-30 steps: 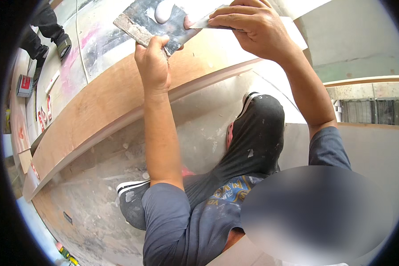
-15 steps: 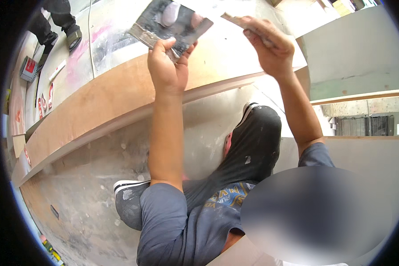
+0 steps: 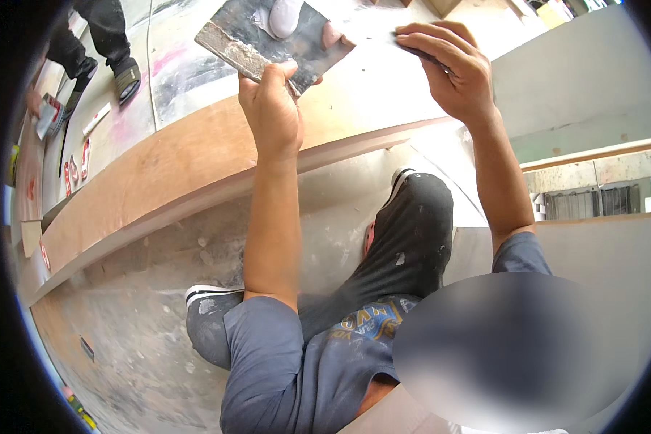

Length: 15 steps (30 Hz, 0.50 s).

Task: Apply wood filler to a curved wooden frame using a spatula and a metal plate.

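My left hand (image 3: 273,116) grips a dark, square mixing board (image 3: 296,61) by its near edge, thumb on top. Dried pale paste crusts one side of that board. On its face sit a smooth whitish-lilac lump of filler paste (image 3: 285,18) and a smaller pink dab (image 3: 331,35) by the right corner. To the right, my right hand (image 3: 466,79) is raised with its fingers closed over a thin, dark flat spreader (image 3: 425,55), seen nearly edge-on. The spreader is apart from the mixing board. Below both hands runs a long curved wooden panel (image 3: 159,159).
A co-worker's legs (image 3: 105,32) stand at upper left; a hand (image 3: 34,103) there touches a grey-and-red can (image 3: 49,119). A white tube (image 3: 96,119) and red-and-white packets (image 3: 85,159) lie nearby. A large grey panel (image 3: 586,79) rises at right.
My left hand's board has shifted slightly left and tilted. My right hand has moved right and turned, swinging the spreader with it. The co-worker's hand has appeared at the can, which is now tilted.
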Each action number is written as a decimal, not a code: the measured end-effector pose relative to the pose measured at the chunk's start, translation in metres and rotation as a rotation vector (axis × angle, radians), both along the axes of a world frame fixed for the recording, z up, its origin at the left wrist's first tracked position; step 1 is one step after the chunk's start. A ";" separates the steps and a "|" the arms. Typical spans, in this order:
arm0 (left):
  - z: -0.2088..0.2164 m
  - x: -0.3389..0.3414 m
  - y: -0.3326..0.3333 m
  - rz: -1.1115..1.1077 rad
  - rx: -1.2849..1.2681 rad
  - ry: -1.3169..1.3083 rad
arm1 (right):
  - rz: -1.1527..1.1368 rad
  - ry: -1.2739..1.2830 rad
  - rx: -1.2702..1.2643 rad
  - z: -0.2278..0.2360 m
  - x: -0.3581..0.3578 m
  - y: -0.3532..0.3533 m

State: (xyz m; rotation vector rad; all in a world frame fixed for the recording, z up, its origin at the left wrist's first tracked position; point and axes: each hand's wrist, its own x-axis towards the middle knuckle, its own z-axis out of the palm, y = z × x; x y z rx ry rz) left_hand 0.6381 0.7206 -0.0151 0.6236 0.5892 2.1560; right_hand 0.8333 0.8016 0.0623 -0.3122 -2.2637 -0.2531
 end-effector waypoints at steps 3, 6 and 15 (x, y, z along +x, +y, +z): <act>0.003 0.004 0.000 0.033 -0.009 0.058 | -0.006 -0.163 0.138 0.005 -0.010 -0.006; -0.005 0.002 0.007 0.113 0.014 0.183 | -0.128 -0.261 0.092 0.001 -0.017 -0.013; -0.049 -0.061 0.013 0.226 -0.488 -0.025 | -0.572 -0.581 -0.466 -0.062 -0.010 0.057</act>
